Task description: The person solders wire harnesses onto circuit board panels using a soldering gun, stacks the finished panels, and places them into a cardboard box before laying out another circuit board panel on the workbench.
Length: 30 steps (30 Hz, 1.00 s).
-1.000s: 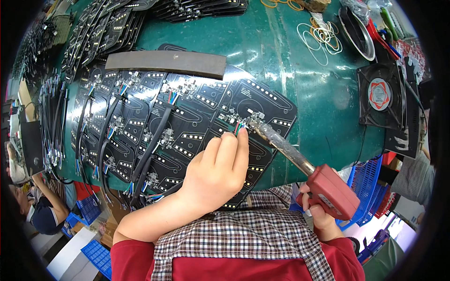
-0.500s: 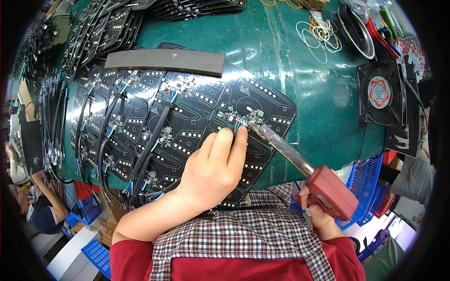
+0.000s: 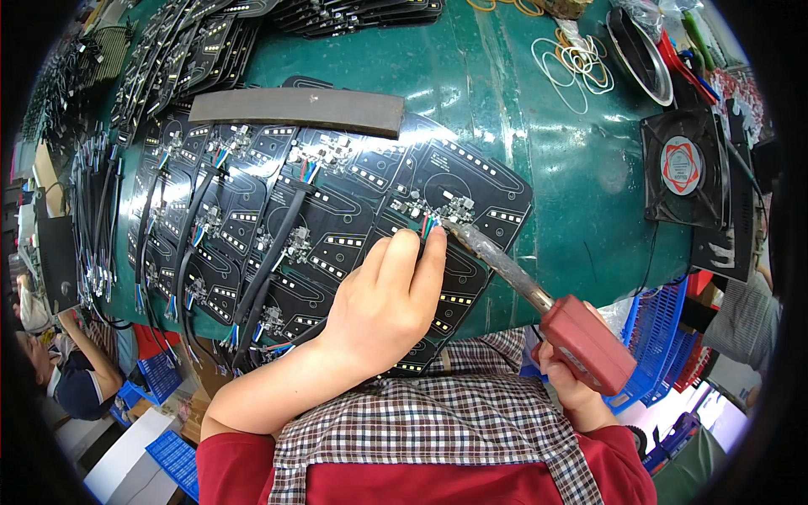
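Observation:
My left hand (image 3: 383, 299) pinches a bundle of thin coloured wires (image 3: 429, 225), their ends against the parts on a black circuit board (image 3: 471, 172). In my right hand (image 3: 568, 374) is a soldering iron (image 3: 585, 343) with a red pistol-shaped handle. Its long grey barrel slants up and left, and the tip meets the board right beside the wire ends. The fingertips of my left hand partly hide the wires. More black boards (image 3: 337, 210) with rows of small white LEDs lie overlapped to the left, several with black cables (image 3: 269, 261) running from them.
A dark flat bar (image 3: 295, 109) lies across the boards. Stacks of boards (image 3: 185, 50) fill the far left, with bundled cables (image 3: 97, 219) at the left edge. At right stands a black fan (image 3: 683, 168); white cord (image 3: 572, 71) lies farther back. Blue baskets (image 3: 661, 337) sit below the table's right edge.
The soldering iron's handle and my right hand have shifted slightly left, and the tip has moved a little left along the wire ends. My left hand stays almost still.

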Tool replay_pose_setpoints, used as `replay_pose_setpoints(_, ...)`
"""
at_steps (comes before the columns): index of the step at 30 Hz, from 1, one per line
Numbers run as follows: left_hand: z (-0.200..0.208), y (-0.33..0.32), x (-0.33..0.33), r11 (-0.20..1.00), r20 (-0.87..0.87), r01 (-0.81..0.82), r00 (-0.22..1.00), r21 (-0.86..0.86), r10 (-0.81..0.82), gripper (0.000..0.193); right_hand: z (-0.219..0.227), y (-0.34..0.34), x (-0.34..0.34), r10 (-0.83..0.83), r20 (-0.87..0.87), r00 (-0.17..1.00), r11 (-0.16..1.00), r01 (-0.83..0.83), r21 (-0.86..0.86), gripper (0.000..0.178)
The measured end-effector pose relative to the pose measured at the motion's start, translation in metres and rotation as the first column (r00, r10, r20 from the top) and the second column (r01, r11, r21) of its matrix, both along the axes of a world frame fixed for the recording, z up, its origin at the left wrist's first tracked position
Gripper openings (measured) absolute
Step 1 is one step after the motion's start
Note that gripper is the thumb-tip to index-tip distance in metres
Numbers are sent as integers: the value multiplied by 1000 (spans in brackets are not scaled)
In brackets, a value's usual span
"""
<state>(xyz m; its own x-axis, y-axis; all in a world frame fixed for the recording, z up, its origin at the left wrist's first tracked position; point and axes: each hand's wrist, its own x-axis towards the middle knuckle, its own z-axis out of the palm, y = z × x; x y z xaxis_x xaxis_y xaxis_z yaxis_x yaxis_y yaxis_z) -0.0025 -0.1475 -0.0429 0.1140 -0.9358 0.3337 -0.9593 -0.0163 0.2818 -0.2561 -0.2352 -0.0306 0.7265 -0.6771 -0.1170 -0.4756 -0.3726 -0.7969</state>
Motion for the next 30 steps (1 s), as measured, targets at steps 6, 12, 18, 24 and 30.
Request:
replay_pose_setpoints(6,-1,-1,-1,1000,31,-15,999,-16,16,36,8,2,3,-91,86,992,962,66,265,23)
replay_pose_setpoints(12,-4,-1,-2,999,71,-24,997,-36,27,34,8,0,12,-100,64,993,977,86,196,23)
replay_pose_setpoints(18,-1,-4,-6,997,220,-59,973,-46,67,32,4,2,16,-179,174,968,943,119,310,33)
replay_pose_setpoints(24,3,-2,-5,998,177,-60,983,8,57,33,5,0,12,-61,143,988,996,51,67,38)
replay_pose_setpoints(30,0,-3,-5,998,138,-60,988,-29,64,33,3,1,0,-139,103,985,957,107,271,44)
